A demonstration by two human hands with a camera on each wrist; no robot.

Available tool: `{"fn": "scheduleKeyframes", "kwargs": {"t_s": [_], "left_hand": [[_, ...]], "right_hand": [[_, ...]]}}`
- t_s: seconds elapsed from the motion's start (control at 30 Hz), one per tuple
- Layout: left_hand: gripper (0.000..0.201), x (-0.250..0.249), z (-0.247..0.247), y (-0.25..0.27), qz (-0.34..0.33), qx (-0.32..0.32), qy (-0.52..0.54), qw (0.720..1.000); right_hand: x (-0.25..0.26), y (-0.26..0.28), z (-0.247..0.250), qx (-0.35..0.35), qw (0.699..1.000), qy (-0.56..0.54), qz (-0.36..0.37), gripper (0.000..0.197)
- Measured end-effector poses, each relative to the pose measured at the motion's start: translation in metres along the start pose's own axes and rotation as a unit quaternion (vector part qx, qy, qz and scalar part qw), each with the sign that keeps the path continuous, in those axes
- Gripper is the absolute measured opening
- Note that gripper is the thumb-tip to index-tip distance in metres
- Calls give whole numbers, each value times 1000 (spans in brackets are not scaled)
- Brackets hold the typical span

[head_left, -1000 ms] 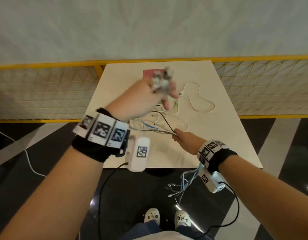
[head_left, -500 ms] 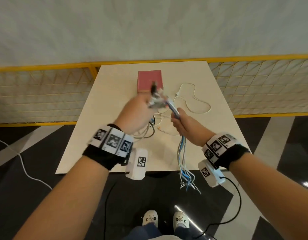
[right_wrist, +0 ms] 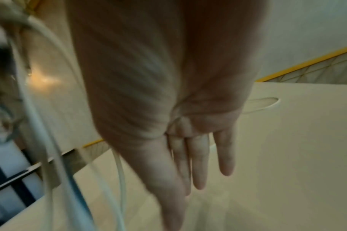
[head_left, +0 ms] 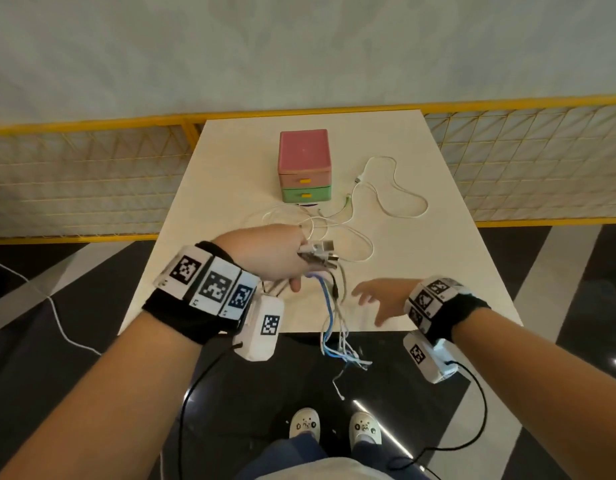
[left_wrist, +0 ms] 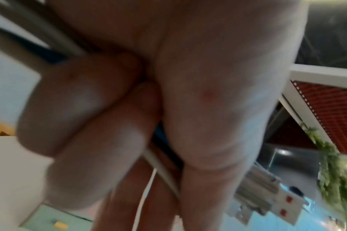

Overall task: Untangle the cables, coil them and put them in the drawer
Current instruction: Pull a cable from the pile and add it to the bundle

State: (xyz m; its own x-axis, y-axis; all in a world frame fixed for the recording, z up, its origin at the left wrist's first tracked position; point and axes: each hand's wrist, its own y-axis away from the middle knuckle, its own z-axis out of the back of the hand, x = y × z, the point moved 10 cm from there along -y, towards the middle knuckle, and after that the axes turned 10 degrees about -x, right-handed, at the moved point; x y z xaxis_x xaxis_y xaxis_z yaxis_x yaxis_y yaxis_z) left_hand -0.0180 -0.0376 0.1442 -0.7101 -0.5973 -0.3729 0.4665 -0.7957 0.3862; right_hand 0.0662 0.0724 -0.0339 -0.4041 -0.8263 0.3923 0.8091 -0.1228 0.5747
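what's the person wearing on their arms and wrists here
Both forearms are bare, with no sleeves. Each wrist carries a black band: the left band and the right band are topped by a row of white tiles printed with black square markers. Below each wrist hangs a white camera box, left and right, each bearing a marker and trailing a thin black cable.

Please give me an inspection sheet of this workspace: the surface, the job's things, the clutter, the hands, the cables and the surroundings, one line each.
Surface: cream table, one only.
Job's things: small drawer unit with pink top, both drawers closed; loose white cable lying to its right.
Clutter: nothing seen.
Hands: left hand grips a bundle of cable plugs; right hand open, holds nothing.
Cables: bundle's strands hang over the table's near edge; tangled white loops before the unit.
Surroundings: yellow mesh fence, dark floor.
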Motion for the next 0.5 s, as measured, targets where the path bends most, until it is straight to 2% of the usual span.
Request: {"fn": "scheduleKeyframes", "kwargs": {"t_s": [0.03, 0.1, 0.17, 0.23, 0.3, 0.4, 0.47, 0.5], "left_hand": [[38, 0, -1, 0, -6, -17, 1, 1000], [39, -1, 10, -3, -15, -83, 68, 994], [47, -8, 21, -5, -23, -138, 187, 972], [53, -19, 29, -7, -37, -180, 271, 945], [56, -30, 36, -5, -66, -221, 302, 925], [54, -39, 38, -11, -129, -246, 292, 915], [48, -36, 39, -15, -136, -262, 283, 912], [46, -34, 43, -16, -136, -275, 282, 909]], "right_hand": [[-4, 0, 14, -30, 1000, 3, -5, 66], [-2, 4, 46, -110, 994, 6, 9, 57], [13, 11, 78, -187, 981, -24, 41, 53], [40, 25, 102, -229, 964, -91, 96, 53], [76, 45, 114, -218, 944, -186, 166, 53], [120, 73, 113, -134, 895, -359, 229, 47], [139, 80, 111, -114, 870, -407, 253, 39], [144, 80, 109, -126, 872, -400, 254, 28]]}}
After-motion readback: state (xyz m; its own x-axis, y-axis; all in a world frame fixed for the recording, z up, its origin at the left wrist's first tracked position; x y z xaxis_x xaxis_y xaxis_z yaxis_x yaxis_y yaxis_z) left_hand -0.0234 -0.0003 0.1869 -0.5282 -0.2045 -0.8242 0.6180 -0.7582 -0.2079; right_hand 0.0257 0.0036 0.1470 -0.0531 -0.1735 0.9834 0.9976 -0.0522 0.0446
